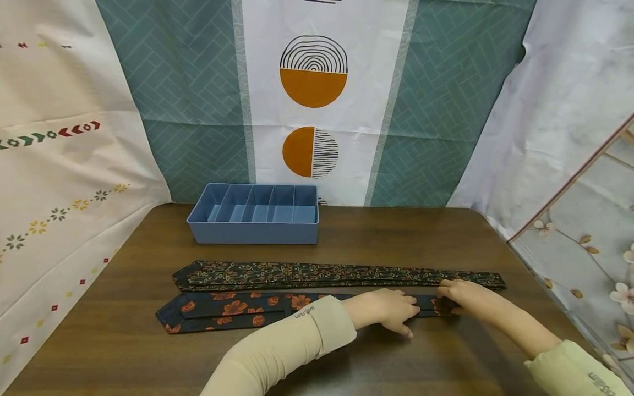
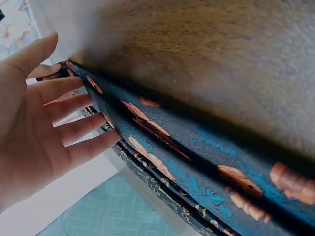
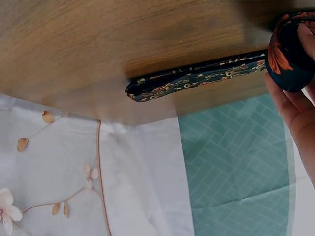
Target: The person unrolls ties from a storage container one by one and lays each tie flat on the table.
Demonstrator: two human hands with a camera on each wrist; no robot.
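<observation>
Two folded neckties lie side by side across the table. The nearer is a dark navy necktie with orange flowers (image 1: 238, 308); behind it is a black necktie with a small gold and red pattern (image 1: 337, 274). My right hand (image 1: 468, 298) pinches the right end of the flowered necktie, and the right wrist view shows that end (image 3: 290, 59) curled between thumb and fingers. My left hand (image 1: 393, 311) is over the same necktie, left of the right hand. Its fingers are nearly straight, with the fingertips (image 2: 110, 137) at the necktie's edge in the left wrist view.
A blue box with several compartments (image 1: 255, 234) stands at the back left of the brown wooden table (image 1: 396, 234). Patterned cloths hang around it: a green and white curtain (image 1: 198, 110) behind, a cream cloth (image 1: 64, 181) at left and a flowered cloth (image 1: 589, 247) at right.
</observation>
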